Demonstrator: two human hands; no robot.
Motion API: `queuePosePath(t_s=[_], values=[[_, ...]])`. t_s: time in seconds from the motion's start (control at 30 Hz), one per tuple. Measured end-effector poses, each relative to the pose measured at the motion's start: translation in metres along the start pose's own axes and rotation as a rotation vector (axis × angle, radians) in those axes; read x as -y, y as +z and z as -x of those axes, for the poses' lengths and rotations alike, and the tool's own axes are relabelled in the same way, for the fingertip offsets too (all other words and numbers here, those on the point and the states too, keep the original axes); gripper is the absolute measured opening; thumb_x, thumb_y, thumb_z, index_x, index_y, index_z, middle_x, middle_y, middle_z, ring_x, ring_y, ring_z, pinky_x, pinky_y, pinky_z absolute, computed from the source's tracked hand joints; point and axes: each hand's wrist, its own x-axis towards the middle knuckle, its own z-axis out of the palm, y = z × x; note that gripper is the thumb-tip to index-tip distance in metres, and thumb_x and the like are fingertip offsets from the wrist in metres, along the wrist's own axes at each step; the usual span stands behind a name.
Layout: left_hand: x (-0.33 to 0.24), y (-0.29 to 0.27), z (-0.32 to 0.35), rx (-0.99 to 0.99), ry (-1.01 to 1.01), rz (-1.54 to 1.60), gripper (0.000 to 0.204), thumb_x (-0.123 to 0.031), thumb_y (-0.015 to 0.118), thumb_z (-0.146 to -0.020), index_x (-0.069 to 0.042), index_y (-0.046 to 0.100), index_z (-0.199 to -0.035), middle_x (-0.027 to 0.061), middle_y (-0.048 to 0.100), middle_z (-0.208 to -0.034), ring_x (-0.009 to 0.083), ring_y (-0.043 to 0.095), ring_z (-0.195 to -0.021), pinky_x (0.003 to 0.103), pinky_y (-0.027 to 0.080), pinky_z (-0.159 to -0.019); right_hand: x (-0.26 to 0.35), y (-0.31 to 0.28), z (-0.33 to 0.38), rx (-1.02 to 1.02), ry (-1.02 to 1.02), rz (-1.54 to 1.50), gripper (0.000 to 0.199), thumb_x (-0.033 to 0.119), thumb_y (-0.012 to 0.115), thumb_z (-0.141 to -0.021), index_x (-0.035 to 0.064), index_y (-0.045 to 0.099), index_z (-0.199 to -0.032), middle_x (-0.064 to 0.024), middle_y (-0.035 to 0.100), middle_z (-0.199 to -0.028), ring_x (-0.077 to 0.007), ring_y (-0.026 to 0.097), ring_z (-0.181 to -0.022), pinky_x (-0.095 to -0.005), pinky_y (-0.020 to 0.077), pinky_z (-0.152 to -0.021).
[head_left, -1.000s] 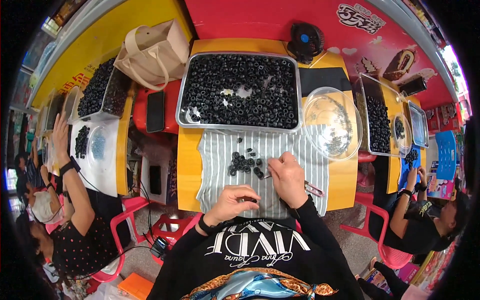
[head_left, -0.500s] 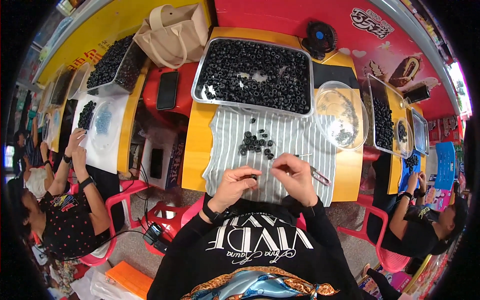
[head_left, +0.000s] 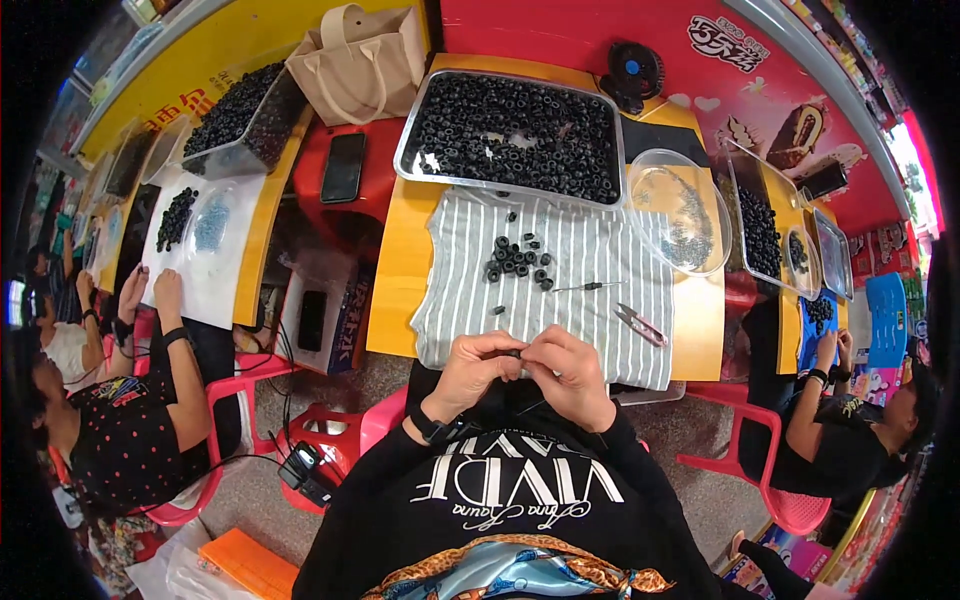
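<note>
My left hand (head_left: 474, 376) and my right hand (head_left: 569, 378) meet over the near edge of a grey-and-white striped cloth (head_left: 590, 345). Between the pinched fingertips of both is a small black ring-shaped part (head_left: 514, 353), mostly covered by fingers. Just beyond them a single black piece (head_left: 497, 310) lies on the cloth. Further off sits a loose pile of the same black rings (head_left: 515, 262). Right of the pile lies a thin needle-like tool (head_left: 588, 287), and beyond my right hand a pair of thread snips (head_left: 642, 326).
A clear tray (head_left: 405, 160) full of black rings stands at the back. To its right are a round clear tub (head_left: 727, 235) and a black fan (head_left: 637, 68). A phone (head_left: 343, 167) lies on a red stool. People work at tables on both sides.
My right hand has come left and down to meet my left hand, and both now pinch together. One black piece now shows apart on the cloth near my hands. The view has shifted slightly.
</note>
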Motion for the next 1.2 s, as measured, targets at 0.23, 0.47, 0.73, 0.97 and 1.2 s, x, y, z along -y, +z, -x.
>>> queuePosePath(t_s=[0.23,0.47,0.73,0.97,1.2], values=[[-0.001,-0.002,-0.001,-0.070,-0.073,0.263,0.022,-0.006,0.063,-0.090,0.004,0.064,-0.109,0.0093,0.068,-0.092,0.0139,0.065,-0.078,0.025,0.054,-0.071,0.007,0.023,-0.001,-0.159,-0.202,0.186,0.025,-0.007,0.065,-0.070,-0.0004,0.064,-0.095,-0.0141,0.059,-0.087,-0.0296,0.060,-0.073,-0.0361,0.0487,-0.058],[-0.012,0.005,0.000,-0.036,-0.107,0.237,0.023,-0.005,0.062,-0.090,0.004,0.064,-0.111,0.0078,0.068,-0.092,0.0118,0.065,-0.076,0.024,0.054,-0.069,0.017,0.010,-0.008,-0.092,-0.114,0.228,0.028,-0.002,0.065,-0.074,0.0028,0.064,-0.101,-0.0114,0.057,-0.085,-0.0289,0.059,-0.072,-0.0361,0.0482,-0.058],[-0.015,0.007,-0.003,0.025,-0.077,0.170,0.040,-0.005,0.064,-0.088,0.003,0.056,-0.126,0.0048,0.066,-0.083,0.0105,0.063,-0.069,0.022,0.051,-0.063,0.031,-0.008,-0.015,0.169,-0.120,0.331,0.026,0.005,0.064,-0.077,0.0050,0.063,-0.103,-0.0117,0.055,-0.081,-0.0312,0.058,-0.070,-0.0406,0.0482,-0.060],[-0.012,-0.001,-0.003,0.213,-0.142,0.300,0.035,-0.008,0.060,-0.092,0.003,0.055,-0.125,0.0052,0.064,-0.078,0.0125,0.063,-0.068,0.024,0.049,-0.059,0.045,-0.021,-0.020,0.120,-0.216,0.243,0.025,0.000,0.062,-0.075,0.0019,0.061,-0.101,-0.0130,0.057,-0.082,-0.0320,0.060,-0.072,-0.0400,0.0494,-0.061],[-0.004,0.056,-0.034,0.612,-0.225,0.054,0.023,-0.015,0.059,-0.093,0.001,0.066,-0.108,0.0062,0.067,-0.092,0.0123,0.063,-0.081,0.024,0.049,-0.073,0.105,-0.012,-0.038,0.491,-0.426,0.166,0.018,0.004,0.059,-0.070,0.0002,0.058,-0.088,-0.0135,0.056,-0.083,-0.0302,0.059,-0.079,-0.0397,0.0483,-0.074]])
